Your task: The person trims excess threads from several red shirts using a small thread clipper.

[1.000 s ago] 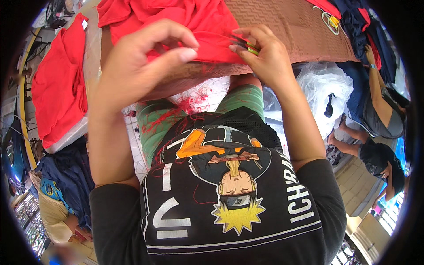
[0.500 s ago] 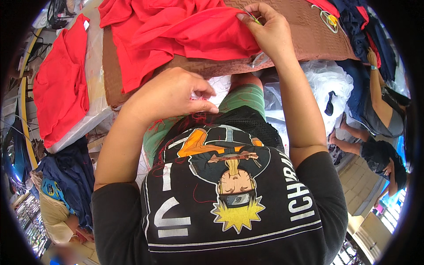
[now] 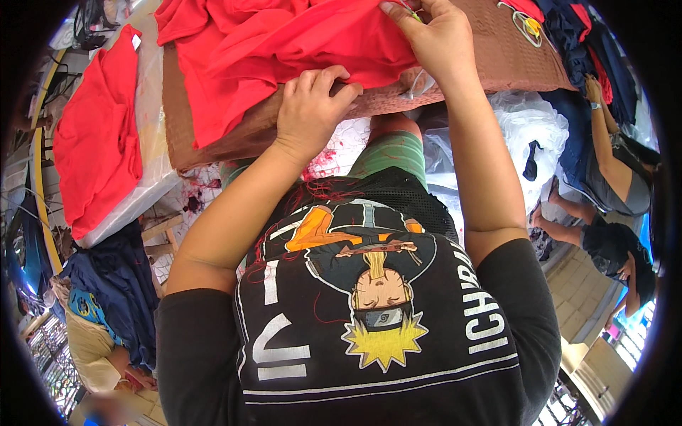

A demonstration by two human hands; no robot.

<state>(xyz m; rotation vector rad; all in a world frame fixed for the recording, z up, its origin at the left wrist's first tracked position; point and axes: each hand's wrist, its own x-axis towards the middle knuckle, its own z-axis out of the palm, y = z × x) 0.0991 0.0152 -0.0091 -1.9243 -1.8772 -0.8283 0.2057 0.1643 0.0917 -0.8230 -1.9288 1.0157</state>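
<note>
Left hand (image 3: 310,106) clenches the edge of the brown woven cloth (image 3: 497,57); right hand (image 3: 435,39) pinches the crumpled red fabric garment (image 3: 284,50). Best keep the fabric taut.

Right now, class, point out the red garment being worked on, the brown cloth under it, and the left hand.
red garment (image 3: 284,50), head view, its bunched middle
brown cloth (image 3: 511,57), head view, bare right part
left hand (image 3: 309,110), head view, back of hand
</note>
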